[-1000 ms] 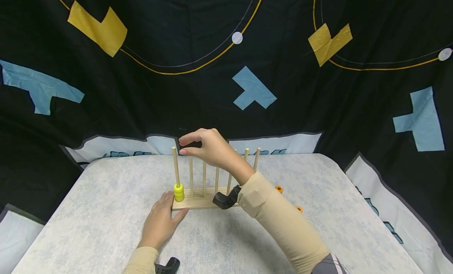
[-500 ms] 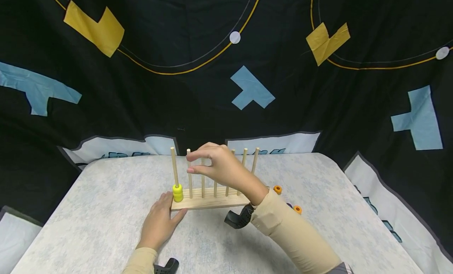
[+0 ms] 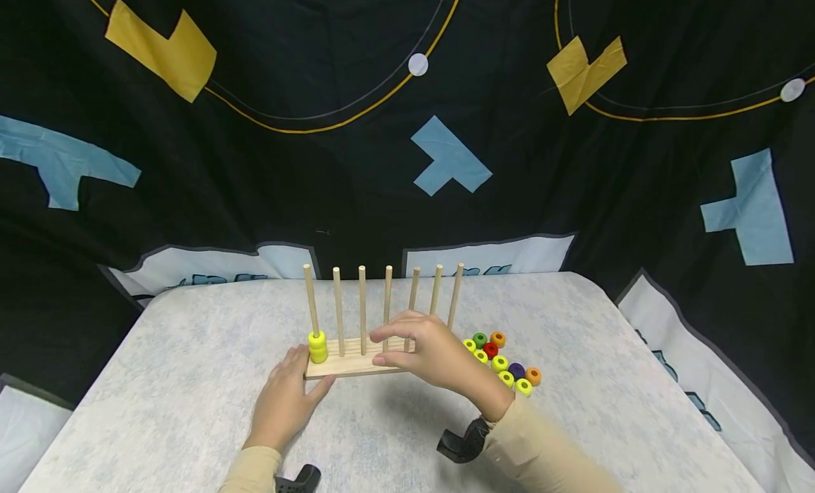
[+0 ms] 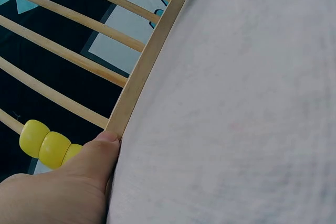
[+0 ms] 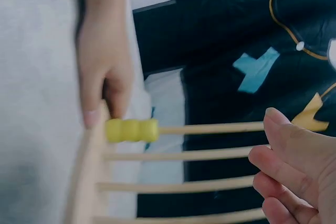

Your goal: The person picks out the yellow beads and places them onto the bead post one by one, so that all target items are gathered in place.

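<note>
A wooden peg rack stands on the table, with several upright pegs in a row along its base. Yellow beads are stacked at the bottom of its leftmost peg. My left hand grips the left end of the base, its thumb along the front edge and its fingers at the side. In front of the middle pegs, my right hand is in the air, thumb and forefinger apart and nothing between them. Its other fingers are loosely bent in the right wrist view.
Loose beads lie right of the rack, several of them yellow, plus a green bead, a red bead, a purple bead and two orange ones. A dark cloth hangs behind the pale table.
My right hand has moved down and to the right, away from the top of the leftmost pegs, bringing the loose beads into view. The left hand has stayed on the rack's end.
</note>
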A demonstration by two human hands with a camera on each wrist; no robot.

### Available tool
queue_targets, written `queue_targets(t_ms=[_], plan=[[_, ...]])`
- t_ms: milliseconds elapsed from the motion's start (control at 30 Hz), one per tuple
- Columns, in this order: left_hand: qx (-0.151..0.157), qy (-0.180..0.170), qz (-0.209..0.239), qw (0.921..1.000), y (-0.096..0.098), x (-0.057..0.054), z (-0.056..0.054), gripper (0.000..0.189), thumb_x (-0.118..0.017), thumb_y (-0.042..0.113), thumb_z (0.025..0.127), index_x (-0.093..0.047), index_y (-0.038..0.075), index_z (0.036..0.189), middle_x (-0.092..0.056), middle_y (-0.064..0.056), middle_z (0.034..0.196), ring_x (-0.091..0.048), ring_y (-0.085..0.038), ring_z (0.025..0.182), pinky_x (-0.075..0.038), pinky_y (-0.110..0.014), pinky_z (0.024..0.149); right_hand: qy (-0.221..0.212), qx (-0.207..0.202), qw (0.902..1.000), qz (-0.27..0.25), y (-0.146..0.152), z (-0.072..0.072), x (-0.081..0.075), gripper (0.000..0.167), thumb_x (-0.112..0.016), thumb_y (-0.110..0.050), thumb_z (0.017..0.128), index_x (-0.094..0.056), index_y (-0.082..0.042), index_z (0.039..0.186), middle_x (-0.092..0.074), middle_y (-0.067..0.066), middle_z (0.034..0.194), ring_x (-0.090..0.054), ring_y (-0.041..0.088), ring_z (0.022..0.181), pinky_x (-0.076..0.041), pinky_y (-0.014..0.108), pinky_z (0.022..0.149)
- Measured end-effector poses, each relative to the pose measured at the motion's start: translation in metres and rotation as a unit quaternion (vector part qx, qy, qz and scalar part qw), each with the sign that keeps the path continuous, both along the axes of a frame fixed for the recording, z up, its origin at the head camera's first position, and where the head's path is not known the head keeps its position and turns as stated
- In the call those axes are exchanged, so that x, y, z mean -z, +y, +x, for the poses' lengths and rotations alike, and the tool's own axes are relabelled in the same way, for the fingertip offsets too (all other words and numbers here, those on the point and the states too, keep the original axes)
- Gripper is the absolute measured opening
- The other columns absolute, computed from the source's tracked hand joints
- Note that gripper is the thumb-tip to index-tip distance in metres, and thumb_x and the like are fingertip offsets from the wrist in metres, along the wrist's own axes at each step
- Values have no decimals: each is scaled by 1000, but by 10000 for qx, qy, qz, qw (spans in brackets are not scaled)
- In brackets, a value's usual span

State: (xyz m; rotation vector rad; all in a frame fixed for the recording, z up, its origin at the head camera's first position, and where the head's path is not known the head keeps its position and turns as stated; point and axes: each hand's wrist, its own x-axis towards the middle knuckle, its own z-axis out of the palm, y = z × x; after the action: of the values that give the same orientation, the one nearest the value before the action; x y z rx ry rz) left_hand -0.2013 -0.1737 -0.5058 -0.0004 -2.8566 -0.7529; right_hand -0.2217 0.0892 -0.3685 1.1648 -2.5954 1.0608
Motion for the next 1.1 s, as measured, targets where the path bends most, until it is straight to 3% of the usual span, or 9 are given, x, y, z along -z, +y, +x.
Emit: queue_targets(t_ms=[300, 633, 800, 1100], plan=[[-26, 127, -37, 9999, -3, 1, -1, 86, -63, 55, 93, -37, -2, 151, -38, -27, 154, -34, -46, 144, -29, -65, 117, -781, 349, 9963, 79, 39, 16, 51, 31, -78, -30, 86, -75, -19, 114, -73, -12, 112, -64, 7, 111, -55, 31, 97], [6, 51, -23, 10000, -6, -1, -1, 87, -59, 58, 94, -34, -2, 152, -36, -28, 155, -31, -47, 145, -27, -65, 118, -1254, 1047, 9864, 176, 94, 20, 87, 35, -78, -32, 86, -73, -17, 117, -71, -15, 113, -64, 13, 115, -56, 40, 98], [41, -22, -42, 10000, -5, -3, 0, 87, -58, 57, 95, -32, -3, 152, -34, -28, 156, -30, -47, 146, -26, -65, 118, -860, 1662, 9819, 304, 114, 10, 96, 37, -81, -29, 82, -73, -14, 116, -72, -10, 114, -64, 16, 115, -55, 42, 98], [109, -32, -13, 9999, 0, -1, -2, 84, -61, 52, 95, -33, -4, 152, -35, -28, 155, -30, -47, 145, -25, -65, 118, -74, 2517, 9648, 757, 131, -12, 105, 40, -85, -26, 78, -73, -13, 114, -72, 3, 112, -58, 20, 105, -54, 41, 88]])
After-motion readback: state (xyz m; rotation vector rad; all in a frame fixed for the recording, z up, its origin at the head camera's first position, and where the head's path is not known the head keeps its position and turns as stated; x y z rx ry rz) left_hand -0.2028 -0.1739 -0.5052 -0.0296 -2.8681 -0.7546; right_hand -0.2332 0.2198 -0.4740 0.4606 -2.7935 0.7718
